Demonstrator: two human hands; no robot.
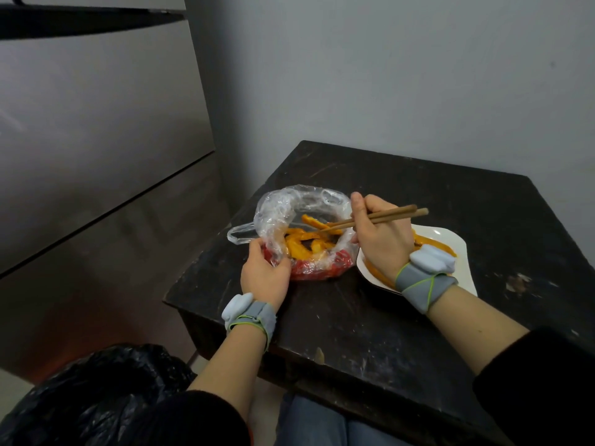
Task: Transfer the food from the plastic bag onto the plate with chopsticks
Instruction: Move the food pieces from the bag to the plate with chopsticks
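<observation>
A clear plastic bag (283, 207) with its rim rolled down sits on the dark table (354, 317), over something red at its base. Inside lie several orange-yellow food strips (302, 244). My left hand (265, 272) grips the bag's near-left rim. My right hand (380, 233) holds a pair of brown chopsticks (386, 215), whose tips reach into the bag and touch a strip. A white plate (450, 249) lies right of the bag, partly hidden by my right wrist, with some orange food on it.
The small black table stands in a corner against a grey wall (418, 75). A black plastic bag (96, 391) lies on the floor at lower left. Both wrists wear grey bands with pale sensors. The table's left and near edges are close to the bag.
</observation>
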